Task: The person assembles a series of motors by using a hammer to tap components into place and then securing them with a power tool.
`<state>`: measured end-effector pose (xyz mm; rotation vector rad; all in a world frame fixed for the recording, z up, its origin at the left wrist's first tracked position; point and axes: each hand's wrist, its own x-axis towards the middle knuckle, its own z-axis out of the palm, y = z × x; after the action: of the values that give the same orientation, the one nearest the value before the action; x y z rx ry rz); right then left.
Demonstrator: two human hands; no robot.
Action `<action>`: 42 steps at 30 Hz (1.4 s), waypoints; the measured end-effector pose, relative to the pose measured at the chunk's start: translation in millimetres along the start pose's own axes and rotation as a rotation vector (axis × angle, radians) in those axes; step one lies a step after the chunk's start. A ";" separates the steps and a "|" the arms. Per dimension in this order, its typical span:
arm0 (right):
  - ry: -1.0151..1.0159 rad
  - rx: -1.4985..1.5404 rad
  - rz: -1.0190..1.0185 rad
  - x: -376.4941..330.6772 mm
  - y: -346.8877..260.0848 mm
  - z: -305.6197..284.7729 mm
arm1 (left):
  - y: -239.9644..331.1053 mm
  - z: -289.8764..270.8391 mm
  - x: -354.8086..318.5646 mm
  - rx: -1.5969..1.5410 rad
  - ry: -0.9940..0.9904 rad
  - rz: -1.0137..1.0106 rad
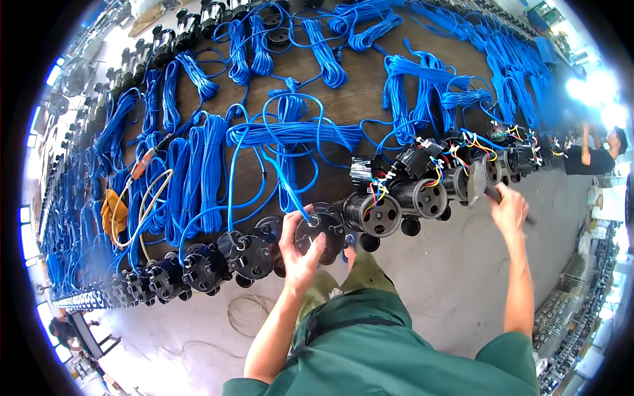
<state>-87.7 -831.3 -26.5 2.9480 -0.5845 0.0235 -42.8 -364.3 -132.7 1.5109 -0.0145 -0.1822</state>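
Observation:
My left hand point(302, 254) is wrapped round a black cylindrical pump-like unit point(321, 231) at the table's near edge, thumb across its round end face. A blue cable runs into that unit from the table. Off to the right, my right hand point(510, 210) grips the dark handle of a mallet point(477, 183), whose greyish head is held up in front of the open housings. Just right of my left hand sits an open black housing point(374, 215) with coloured wires and a black part above it. A closed black unit point(249, 256) stands just left of the hand.
Coiled blue cables point(290, 134) cover much of the brown table point(254, 168). An orange-handled tool point(143, 163) and a yellow cloth point(113, 211) lie at left. More units line the near edge both ways. Another person point(598, 155) is at the far right.

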 end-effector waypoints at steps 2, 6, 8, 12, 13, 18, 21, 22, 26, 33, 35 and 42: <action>-0.029 0.469 0.137 -35.9 -25.1 4.3 | 7.7 0.5 0.5 -0.030 0.053 -0.008; -0.454 1.215 0.238 -98.8 -114.3 -35.2 | 4.5 -3.0 -2.6 0.005 0.051 -0.020; -0.643 1.169 0.126 -115.8 -148.4 -38.4 | 3.1 -2.6 -1.4 -0.011 0.041 -0.025; -0.728 1.208 0.054 -137.5 -195.5 -1.2 | 4.5 -2.4 -0.4 -0.012 0.034 -0.031; -0.769 1.192 0.058 -136.2 -200.2 0.4 | 4.6 -2.6 -0.6 -0.008 0.034 -0.026; -0.813 1.078 0.045 -125.8 -199.4 -6.7 | 0.8 -2.6 -1.0 -0.013 0.038 -0.015; -0.837 1.108 0.082 -125.7 -197.5 -0.2 | 3.0 -2.3 -0.7 -0.021 0.029 -0.024; -0.854 1.126 0.105 -126.3 -197.0 0.7 | 4.5 -2.5 -0.6 -0.011 0.027 -0.027; -0.739 1.147 0.082 -122.8 -202.9 -12.5 | 5.4 -4.9 0.1 0.030 0.014 -0.013; -0.467 1.045 -0.081 -117.8 -202.7 -64.9 | 6.7 -7.2 -0.1 0.052 0.003 -0.017; -0.324 1.053 -0.200 -117.1 -211.0 -77.6 | -2.9 -9.4 -1.9 0.079 -0.004 0.039; -0.432 0.792 -0.223 -103.4 -223.6 -79.3 | 1.4 -7.2 0.8 0.129 0.015 0.092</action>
<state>-97.3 -576.6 18.7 3.8101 -0.3276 -0.5379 -41.0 -357.3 -131.9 1.6369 -0.0851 -0.0977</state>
